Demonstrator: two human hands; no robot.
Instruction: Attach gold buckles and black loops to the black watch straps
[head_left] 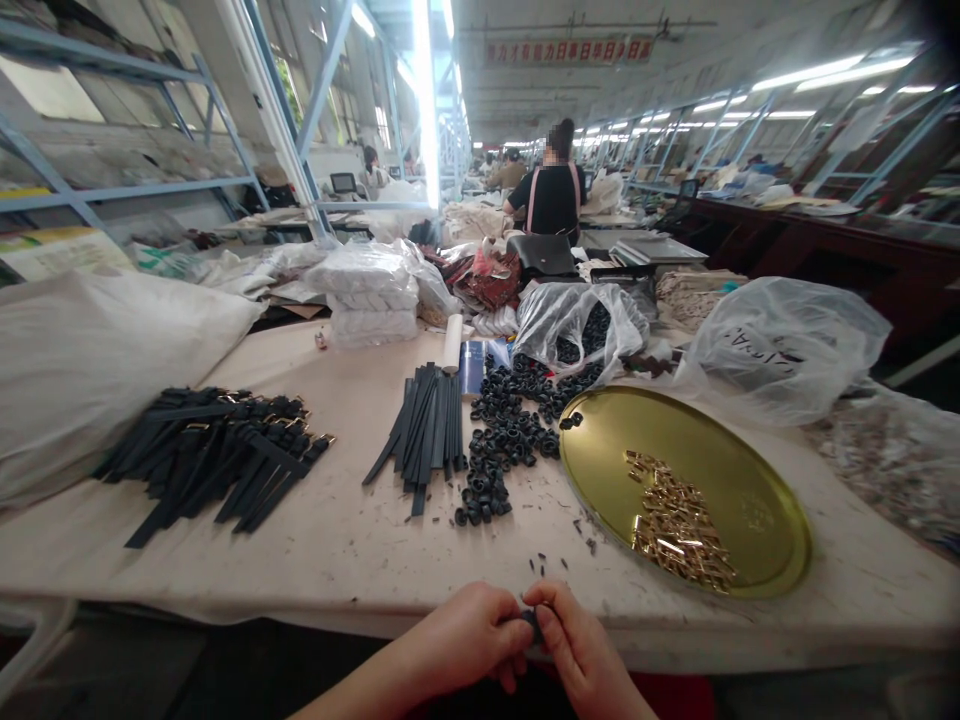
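Observation:
My left hand (480, 635) and my right hand (570, 635) meet at the table's front edge, fingers closed around a small dark piece (532, 622) between them. Most of that piece is hidden by the fingers. Beyond them lie a heap of small black loops (499, 435) and a stack of plain black straps (427, 425). Black straps with gold buckles (225, 455) are piled at the left. On the right, a round gold tray (750, 470) holds many small gold metal pieces (679, 525).
Clear plastic bags (784, 345) stand at the right and back. A white roll (452, 343) and a blue packet (472, 367) lie behind the straps. A large white sack (112, 360) covers the left side. Farther off, a person in black (553, 195) faces away.

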